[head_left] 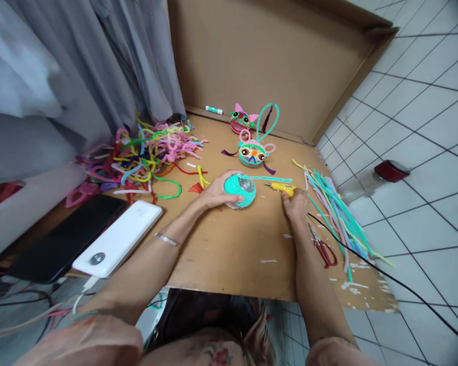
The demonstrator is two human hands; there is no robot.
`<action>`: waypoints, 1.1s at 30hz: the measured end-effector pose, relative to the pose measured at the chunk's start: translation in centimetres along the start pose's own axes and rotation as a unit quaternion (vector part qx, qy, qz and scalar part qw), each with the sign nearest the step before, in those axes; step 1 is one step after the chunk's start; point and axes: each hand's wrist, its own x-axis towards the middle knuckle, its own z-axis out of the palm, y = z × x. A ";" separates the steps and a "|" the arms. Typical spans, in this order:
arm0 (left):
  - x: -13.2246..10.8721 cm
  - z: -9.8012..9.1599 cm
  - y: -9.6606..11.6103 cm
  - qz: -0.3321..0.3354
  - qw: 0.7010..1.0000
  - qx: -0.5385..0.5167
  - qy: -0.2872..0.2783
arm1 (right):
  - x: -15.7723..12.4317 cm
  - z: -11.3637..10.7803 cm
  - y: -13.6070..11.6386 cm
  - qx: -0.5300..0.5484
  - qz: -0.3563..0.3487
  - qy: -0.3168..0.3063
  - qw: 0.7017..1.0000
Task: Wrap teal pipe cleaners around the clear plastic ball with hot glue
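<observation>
My left hand (pixel 218 192) is closed around a ball (pixel 239 197) partly wrapped in turquoise pipe cleaner, with a clear, uncovered patch at its upper side. From the ball a loose turquoise pipe cleaner end (pixel 273 179) stretches to the right. In my right hand (pixel 296 204) is a yellow glue gun (pixel 282 188), its nozzle pointing left towards the ball but apart from it. A black cord (pixel 351 248) runs off to the lower right. Behind the ball stands a finished-looking animal-face ornament (pixel 252 153) with pink loop ears and purple tassels.
A second ornament (pixel 241 120) and a glue stick (pixel 214 110) are at the cardboard backing (pixel 267 61). Tangled coloured pipe cleaners (pixel 148 157) heap at left, straight ones (pixel 336 213) at right. Red-handled scissors (pixel 323 249), a white power bank (pixel 118 238), a black phone (pixel 66 236) and a jar (pixel 370 180) lie around.
</observation>
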 end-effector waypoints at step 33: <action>-0.2 1.7 -0.1 0.153 0.974 0.162 0.042 | -5.8 -1.7 -7.5 0.592 -0.082 -0.035 0.801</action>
